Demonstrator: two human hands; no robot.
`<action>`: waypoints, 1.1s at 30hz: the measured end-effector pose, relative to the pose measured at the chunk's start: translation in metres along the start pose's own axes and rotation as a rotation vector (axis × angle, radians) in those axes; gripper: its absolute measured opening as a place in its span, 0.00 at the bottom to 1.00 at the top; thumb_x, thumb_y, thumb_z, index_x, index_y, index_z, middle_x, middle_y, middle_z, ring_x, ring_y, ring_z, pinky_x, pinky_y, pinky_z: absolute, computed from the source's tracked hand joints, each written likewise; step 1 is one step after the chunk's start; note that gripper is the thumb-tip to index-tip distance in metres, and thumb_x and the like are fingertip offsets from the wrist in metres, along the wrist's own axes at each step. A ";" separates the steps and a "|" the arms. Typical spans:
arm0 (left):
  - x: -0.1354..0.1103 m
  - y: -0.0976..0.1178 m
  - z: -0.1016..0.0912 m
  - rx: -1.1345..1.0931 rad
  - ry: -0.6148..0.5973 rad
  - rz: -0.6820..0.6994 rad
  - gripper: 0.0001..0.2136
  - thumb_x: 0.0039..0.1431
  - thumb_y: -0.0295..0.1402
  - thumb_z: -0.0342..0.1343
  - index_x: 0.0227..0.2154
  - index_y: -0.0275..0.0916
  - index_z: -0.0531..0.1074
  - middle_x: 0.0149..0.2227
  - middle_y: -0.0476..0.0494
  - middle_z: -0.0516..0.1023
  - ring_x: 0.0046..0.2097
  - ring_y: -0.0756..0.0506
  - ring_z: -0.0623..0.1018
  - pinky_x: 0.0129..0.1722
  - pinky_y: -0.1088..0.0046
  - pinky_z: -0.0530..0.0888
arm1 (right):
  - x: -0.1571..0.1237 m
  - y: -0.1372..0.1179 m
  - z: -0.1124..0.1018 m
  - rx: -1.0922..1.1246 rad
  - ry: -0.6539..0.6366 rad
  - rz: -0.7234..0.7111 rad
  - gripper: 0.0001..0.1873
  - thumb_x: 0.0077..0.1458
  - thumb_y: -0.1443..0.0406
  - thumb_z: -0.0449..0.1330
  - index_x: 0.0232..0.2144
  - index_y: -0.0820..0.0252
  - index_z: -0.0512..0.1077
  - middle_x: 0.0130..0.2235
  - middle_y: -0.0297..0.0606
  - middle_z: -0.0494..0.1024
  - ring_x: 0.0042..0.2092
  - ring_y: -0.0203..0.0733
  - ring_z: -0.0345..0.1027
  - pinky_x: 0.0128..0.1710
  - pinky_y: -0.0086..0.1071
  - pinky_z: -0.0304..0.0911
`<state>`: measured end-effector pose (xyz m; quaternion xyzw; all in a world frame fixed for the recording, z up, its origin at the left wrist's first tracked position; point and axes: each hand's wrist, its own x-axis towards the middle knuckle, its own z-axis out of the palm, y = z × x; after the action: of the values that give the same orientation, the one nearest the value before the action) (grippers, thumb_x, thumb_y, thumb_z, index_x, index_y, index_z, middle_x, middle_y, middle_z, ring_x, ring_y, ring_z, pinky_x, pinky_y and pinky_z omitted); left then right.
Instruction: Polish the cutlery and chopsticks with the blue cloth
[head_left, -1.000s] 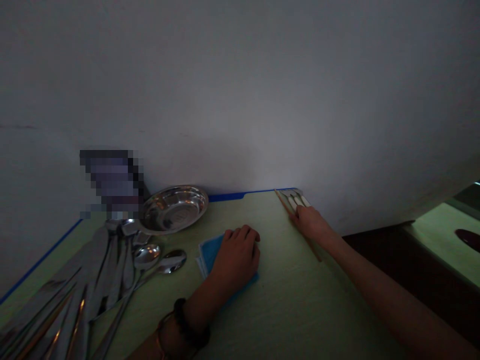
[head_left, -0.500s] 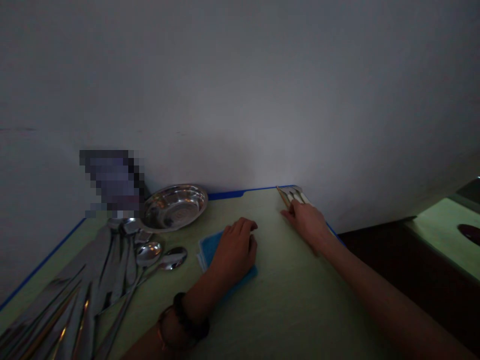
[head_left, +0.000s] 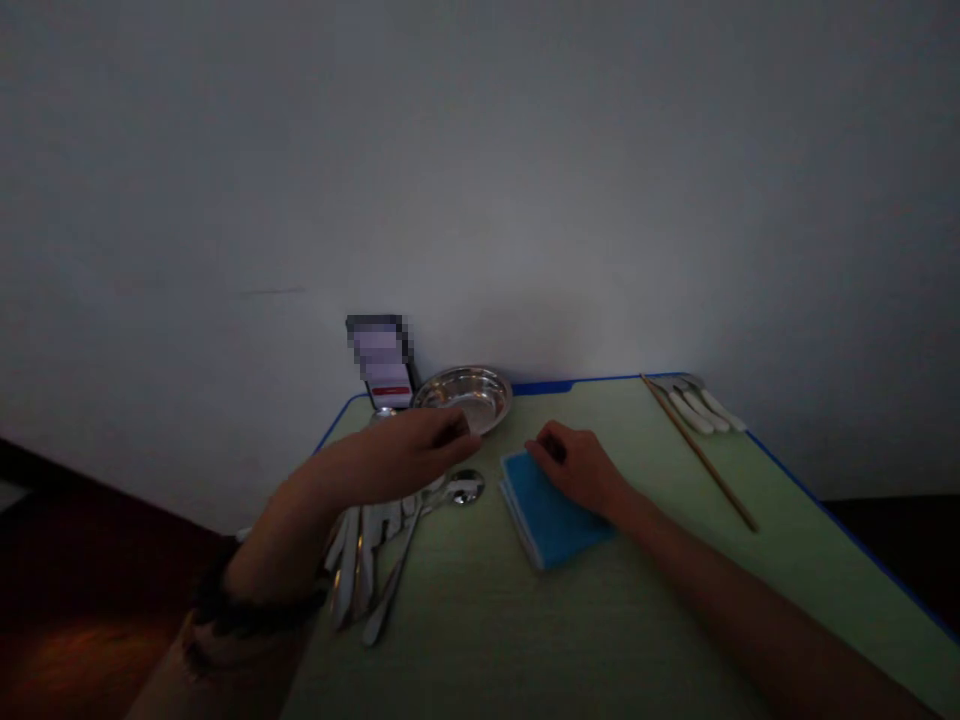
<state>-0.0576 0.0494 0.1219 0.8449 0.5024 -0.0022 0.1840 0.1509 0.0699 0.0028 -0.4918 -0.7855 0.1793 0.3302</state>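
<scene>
My left hand [head_left: 409,452] hovers above the cutlery in front of the steel bowl [head_left: 499,405]. Its fingers are loosely bent, the thumb stands apart from them, and nothing shows between them. Below it lie spoons [head_left: 466,487] and several other metal utensils [head_left: 360,570], partly covered by the hand and forearm. My right hand [head_left: 581,462] is over the far edge of a folded blue cloth [head_left: 559,520], with its fingers curled in and no object visible in them. Whether it touches the cloth is hard to see.
A phone [head_left: 390,375] leans on the wall [head_left: 570,200] left of the bowl. Chopsticks [head_left: 701,455] and three white-handled forks [head_left: 697,410] lie at the right back of the pale green table [head_left: 480,640], which has a blue edge.
My right hand has left the forks and chopsticks and moved left to the cloth. My left hand has lifted off the cloth and gone left over the cutlery. The view has turned left.
</scene>
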 end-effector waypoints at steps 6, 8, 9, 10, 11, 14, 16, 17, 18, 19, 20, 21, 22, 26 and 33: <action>-0.017 -0.069 -0.004 0.196 -0.003 -0.365 0.13 0.57 0.39 0.42 0.34 0.35 0.67 0.33 0.41 0.75 0.32 0.46 0.73 0.30 0.73 0.66 | 0.013 0.009 0.016 -0.047 -0.029 0.041 0.13 0.55 0.58 0.50 0.25 0.59 0.65 0.21 0.32 0.69 0.23 0.34 0.62 0.26 0.28 0.54; -0.019 -0.084 -0.001 0.186 -0.051 -0.402 0.12 0.56 0.37 0.44 0.34 0.36 0.68 0.33 0.42 0.76 0.32 0.46 0.74 0.30 0.74 0.66 | 0.019 0.010 0.017 -0.051 -0.024 0.052 0.13 0.54 0.58 0.49 0.25 0.59 0.66 0.21 0.32 0.70 0.23 0.34 0.63 0.26 0.28 0.54; -0.020 -0.089 0.000 0.181 -0.077 -0.420 0.10 0.54 0.36 0.46 0.33 0.36 0.69 0.33 0.42 0.77 0.33 0.46 0.74 0.31 0.74 0.66 | 0.022 0.011 0.018 -0.054 -0.020 0.057 0.13 0.54 0.57 0.50 0.24 0.59 0.66 0.21 0.32 0.70 0.23 0.34 0.63 0.26 0.29 0.54; -0.021 -0.094 0.000 0.176 -0.104 -0.444 0.09 0.52 0.35 0.49 0.32 0.36 0.70 0.33 0.41 0.77 0.33 0.46 0.74 0.30 0.74 0.67 | 0.025 0.011 0.019 -0.058 -0.017 0.062 0.13 0.54 0.57 0.50 0.24 0.59 0.66 0.21 0.32 0.70 0.23 0.34 0.63 0.26 0.29 0.55; -0.022 -0.098 0.000 0.170 -0.135 -0.474 0.09 0.49 0.33 0.51 0.31 0.35 0.71 0.33 0.41 0.77 0.33 0.45 0.75 0.30 0.74 0.67 | 0.027 0.012 0.019 -0.063 -0.017 0.066 0.13 0.54 0.57 0.50 0.24 0.59 0.66 0.21 0.32 0.70 0.23 0.35 0.63 0.26 0.29 0.55; -0.025 -0.110 0.001 0.116 -0.230 -0.573 0.10 0.44 0.29 0.54 0.31 0.34 0.72 0.30 0.40 0.78 0.30 0.45 0.76 0.26 0.74 0.68 | 0.029 0.014 0.021 -0.064 -0.032 0.084 0.14 0.53 0.56 0.50 0.24 0.59 0.66 0.21 0.32 0.70 0.23 0.35 0.63 0.26 0.29 0.55; -0.025 -0.118 0.004 0.063 -0.271 -0.626 0.11 0.42 0.28 0.54 0.33 0.33 0.72 0.30 0.39 0.79 0.28 0.45 0.76 0.24 0.75 0.69 | 0.029 0.015 0.022 -0.054 -0.037 0.095 0.14 0.53 0.56 0.51 0.25 0.59 0.67 0.21 0.32 0.70 0.23 0.35 0.64 0.26 0.29 0.55; -0.025 -0.122 0.006 0.034 -0.287 -0.647 0.12 0.42 0.28 0.55 0.33 0.32 0.72 0.31 0.38 0.79 0.28 0.45 0.76 0.23 0.75 0.69 | 0.028 0.015 0.022 -0.049 -0.036 0.099 0.14 0.53 0.55 0.51 0.24 0.59 0.67 0.21 0.32 0.70 0.23 0.35 0.64 0.26 0.29 0.55; -0.024 -0.125 0.009 0.003 -0.305 -0.662 0.11 0.41 0.29 0.56 0.32 0.32 0.73 0.32 0.37 0.79 0.28 0.45 0.77 0.23 0.75 0.70 | 0.027 0.015 0.022 -0.046 -0.036 0.100 0.14 0.53 0.55 0.51 0.24 0.59 0.67 0.21 0.31 0.70 0.23 0.35 0.64 0.25 0.29 0.55; -0.023 -0.128 0.011 -0.032 -0.323 -0.670 0.11 0.41 0.30 0.56 0.30 0.32 0.73 0.32 0.36 0.79 0.28 0.45 0.77 0.23 0.75 0.71 | 0.027 0.015 0.022 -0.044 -0.035 0.100 0.14 0.53 0.55 0.51 0.24 0.59 0.67 0.21 0.31 0.70 0.23 0.35 0.64 0.26 0.29 0.55; -0.021 -0.129 0.014 -0.067 -0.338 -0.671 0.10 0.42 0.32 0.56 0.29 0.32 0.73 0.32 0.36 0.79 0.28 0.45 0.77 0.24 0.75 0.72 | 0.027 0.015 0.021 -0.043 -0.034 0.099 0.14 0.53 0.55 0.51 0.24 0.59 0.67 0.21 0.31 0.70 0.23 0.35 0.64 0.26 0.29 0.55; -0.019 -0.130 0.017 -0.100 -0.348 -0.668 0.10 0.44 0.35 0.56 0.27 0.32 0.74 0.32 0.36 0.79 0.28 0.45 0.77 0.24 0.75 0.72 | 0.026 0.015 0.021 -0.040 -0.033 0.098 0.14 0.53 0.55 0.51 0.24 0.59 0.66 0.21 0.31 0.70 0.23 0.35 0.64 0.26 0.29 0.55; -0.017 -0.130 0.019 -0.126 -0.354 -0.663 0.11 0.45 0.37 0.55 0.26 0.32 0.74 0.32 0.36 0.79 0.28 0.45 0.77 0.24 0.75 0.73 | 0.026 0.014 0.021 -0.037 -0.030 0.096 0.14 0.52 0.55 0.51 0.24 0.59 0.66 0.21 0.31 0.70 0.23 0.35 0.64 0.26 0.29 0.56; -0.015 -0.128 0.021 -0.182 -0.347 -0.652 0.15 0.49 0.42 0.52 0.25 0.32 0.73 0.33 0.34 0.79 0.29 0.45 0.78 0.26 0.74 0.74 | 0.025 0.014 0.020 -0.031 -0.019 0.077 0.14 0.53 0.56 0.51 0.24 0.58 0.66 0.21 0.32 0.70 0.23 0.35 0.63 0.25 0.29 0.55; -0.026 -0.136 0.018 -0.178 -0.428 -0.737 0.07 0.42 0.33 0.56 0.20 0.33 0.73 0.30 0.34 0.80 0.30 0.43 0.78 0.27 0.72 0.74 | 0.024 0.014 0.020 -0.040 -0.030 0.104 0.14 0.53 0.55 0.51 0.24 0.58 0.66 0.21 0.31 0.70 0.23 0.35 0.63 0.25 0.29 0.55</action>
<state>-0.1830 0.0802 0.0682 0.5705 0.7191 -0.1996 0.3428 0.1391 0.0982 -0.0119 -0.5359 -0.7670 0.1879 0.2986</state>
